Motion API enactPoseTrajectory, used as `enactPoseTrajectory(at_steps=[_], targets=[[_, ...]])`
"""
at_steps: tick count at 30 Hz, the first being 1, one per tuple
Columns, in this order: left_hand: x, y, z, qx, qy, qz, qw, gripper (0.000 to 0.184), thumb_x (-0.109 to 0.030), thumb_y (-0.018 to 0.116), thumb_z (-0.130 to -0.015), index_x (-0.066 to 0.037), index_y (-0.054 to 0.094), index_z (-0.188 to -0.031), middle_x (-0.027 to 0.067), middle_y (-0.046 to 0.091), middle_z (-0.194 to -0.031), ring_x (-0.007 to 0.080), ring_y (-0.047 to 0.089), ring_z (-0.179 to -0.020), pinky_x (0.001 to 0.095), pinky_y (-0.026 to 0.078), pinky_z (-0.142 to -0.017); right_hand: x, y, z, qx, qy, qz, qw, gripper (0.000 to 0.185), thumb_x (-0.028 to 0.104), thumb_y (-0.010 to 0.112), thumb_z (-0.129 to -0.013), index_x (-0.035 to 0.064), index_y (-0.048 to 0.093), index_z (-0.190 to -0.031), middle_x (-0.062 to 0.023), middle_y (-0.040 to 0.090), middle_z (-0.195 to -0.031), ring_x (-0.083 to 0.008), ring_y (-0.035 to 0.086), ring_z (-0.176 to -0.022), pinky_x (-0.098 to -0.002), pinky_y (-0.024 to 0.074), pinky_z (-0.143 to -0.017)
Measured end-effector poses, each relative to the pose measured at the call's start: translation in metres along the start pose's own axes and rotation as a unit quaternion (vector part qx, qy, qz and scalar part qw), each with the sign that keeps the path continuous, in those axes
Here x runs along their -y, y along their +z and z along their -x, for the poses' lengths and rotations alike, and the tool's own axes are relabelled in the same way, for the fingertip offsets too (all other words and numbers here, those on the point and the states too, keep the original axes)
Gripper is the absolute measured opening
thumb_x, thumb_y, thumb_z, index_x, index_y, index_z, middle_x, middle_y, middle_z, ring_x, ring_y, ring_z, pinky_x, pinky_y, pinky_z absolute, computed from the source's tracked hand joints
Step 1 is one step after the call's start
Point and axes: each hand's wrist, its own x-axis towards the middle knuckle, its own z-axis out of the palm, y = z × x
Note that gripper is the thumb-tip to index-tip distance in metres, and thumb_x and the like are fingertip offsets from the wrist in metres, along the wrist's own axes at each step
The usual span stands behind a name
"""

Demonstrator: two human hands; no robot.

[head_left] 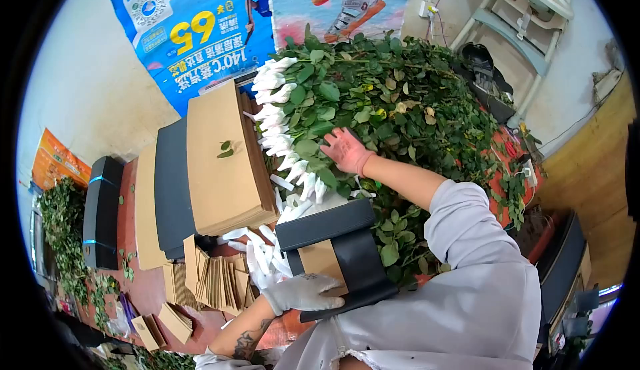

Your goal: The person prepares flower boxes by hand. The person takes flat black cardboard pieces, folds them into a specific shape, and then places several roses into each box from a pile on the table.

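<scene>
My left hand (303,293), in a grey-white glove with a tattooed forearm behind it, lies on a brown cardboard piece (322,262) across a folded black sheet (367,270); its fingers look stretched. My right hand (347,151), in a pink glove, reaches over a large heap of leafy green stems (393,113) with its fingers spread. Near its fingertips is a row of white-wrapped ends (275,120) along the heap's left edge. Loose white sleeves (263,253) lie left of the black sheet.
Left of the heap stand brown cardboard sheets (220,163) and dark sheets (173,183). Small folded cardboard pieces (213,280) lie nearer to me. A black bundle with blue ties (102,213) is farther left. A pale high chair (527,30) stands at the back right.
</scene>
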Motion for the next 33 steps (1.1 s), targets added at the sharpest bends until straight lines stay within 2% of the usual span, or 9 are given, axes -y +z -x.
enactPoseTrajectory(at_steps=[7, 9, 11, 13, 17, 23, 25, 31, 33], targets=[[-0.009, -0.016, -0.002, 0.035, -0.004, -0.021, 0.999, 0.056, -0.045, 0.048, -0.087, -0.001, 0.049, -0.123, 0.0173, 0.054, -0.119, 0.0322, 0.052, -0.109, 0.0361, 0.038, -0.095, -0.044, 0.04, -0.03, -0.193, 0.077, -0.057, 0.977, 0.041, 0.027, 0.048, -0.076, 0.0201, 0.053, -0.116, -0.007, 0.053, -0.11, -0.0286, 0.047, -0.104, -0.038, 0.0396, -0.084], [-0.009, -0.021, 0.004, -0.019, 0.05, 0.01, 0.999, 0.055, -0.044, 0.048, -0.088, 0.0, 0.049, -0.121, 0.0192, 0.055, -0.115, 0.0329, 0.052, -0.108, 0.0363, 0.039, -0.093, -0.029, 0.008, -0.023, 0.074, -0.032, -0.028, 0.996, 0.047, 0.031, 0.053, -0.074, 0.0181, 0.051, -0.12, -0.0086, 0.051, -0.118, -0.0299, 0.048, -0.106, -0.0376, 0.0412, -0.082], [0.006, -0.02, 0.009, -0.038, 0.064, 0.046, 0.996, 0.056, -0.044, 0.049, -0.088, 0.001, 0.048, -0.121, 0.0196, 0.054, -0.114, 0.0314, 0.053, -0.106, 0.0353, 0.04, -0.092, -0.028, -0.033, -0.005, 0.089, -0.1, -0.044, 0.99, 0.051, 0.037, 0.062, -0.068, 0.0116, 0.052, -0.111, -0.0114, 0.054, -0.114, -0.032, 0.051, -0.108, -0.038, 0.044, -0.082], [0.015, -0.016, 0.012, -0.054, 0.078, 0.084, 0.992, 0.058, -0.045, 0.05, -0.089, 0.003, 0.048, -0.122, 0.0199, 0.054, -0.113, 0.0299, 0.053, -0.105, 0.0342, 0.04, -0.092, -0.041, -0.097, -0.012, 0.123, -0.05, -0.171, 0.976, 0.05, 0.036, 0.061, -0.07, 0.0111, 0.051, -0.113, -0.013, 0.054, -0.115, -0.0307, 0.05, -0.11, -0.0403, 0.043, -0.086], [0.014, -0.017, 0.009, -0.083, 0.058, 0.114, 0.988, 0.056, -0.044, 0.051, -0.089, 0.002, 0.049, -0.121, 0.0186, 0.055, -0.111, 0.0285, 0.054, -0.104, 0.0337, 0.041, -0.09, -0.112, -0.099, -0.108, -0.229, 0.096, -0.162, 0.955, 0.053, 0.028, 0.056, -0.076, 0.0045, 0.047, -0.122, -0.0173, 0.047, -0.124, -0.0332, 0.044, -0.115, -0.0396, 0.0372, -0.095], [0.021, -0.008, 0.01, -0.138, 0.034, 0.127, 0.982, 0.05, -0.039, 0.052, -0.089, 0.001, 0.05, -0.12, 0.0153, 0.057, -0.106, 0.0232, 0.056, -0.099, 0.0304, 0.043, -0.086, -0.144, -0.046, -0.19, -0.035, 0.173, -0.039, 0.983, 0.057, 0.016, 0.055, -0.075, 0.0052, 0.039, -0.129, -0.018, 0.043, -0.125, -0.0392, 0.04, -0.116, -0.0481, 0.0317, -0.097], [0.03, 0.0, 0.009, -0.174, 0.037, 0.229, 0.957, 0.05, -0.036, 0.054, -0.089, 0.002, 0.049, -0.12, 0.014, 0.058, -0.108, 0.0207, 0.056, -0.099, 0.0291, 0.044, -0.086, -0.153, -0.032, -0.198, -0.101, 0.158, -0.016, 0.982, 0.054, 0.017, 0.056, -0.076, 0.0061, 0.041, -0.126, -0.0158, 0.044, -0.124, -0.0366, 0.042, -0.115, -0.0474, 0.0345, -0.093], [0.024, -0.002, 0.013, -0.236, 0.039, 0.289, 0.927, 0.045, -0.028, 0.058, -0.088, 0.003, 0.051, -0.12, 0.0106, 0.059, -0.108, 0.0151, 0.056, -0.095, 0.0264, 0.044, -0.084, -0.158, -0.036, -0.212, -0.009, 0.099, 0.097, 0.99, 0.038, 0.019, 0.057, -0.077, 0.0095, 0.052, -0.114, -0.0098, 0.055, -0.11, -0.0261, 0.046, -0.111, -0.0404, 0.0414, -0.082], [0.023, -0.005, 0.017, -0.25, 0.038, 0.339, 0.906, 0.043, -0.025, 0.059, -0.088, 0.003, 0.051, -0.119, 0.0096, 0.059, -0.108, 0.0139, 0.055, -0.095, 0.0257, 0.044, -0.084, -0.173, -0.02, -0.225, -0.052, 0.116, 0.046, 0.991, 0.026, 0.015, 0.043, -0.083, 0.0084, 0.057, -0.103, -0.0115, 0.059, -0.107, -0.0232, 0.057, -0.1, -0.0361, 0.0461, -0.078]])
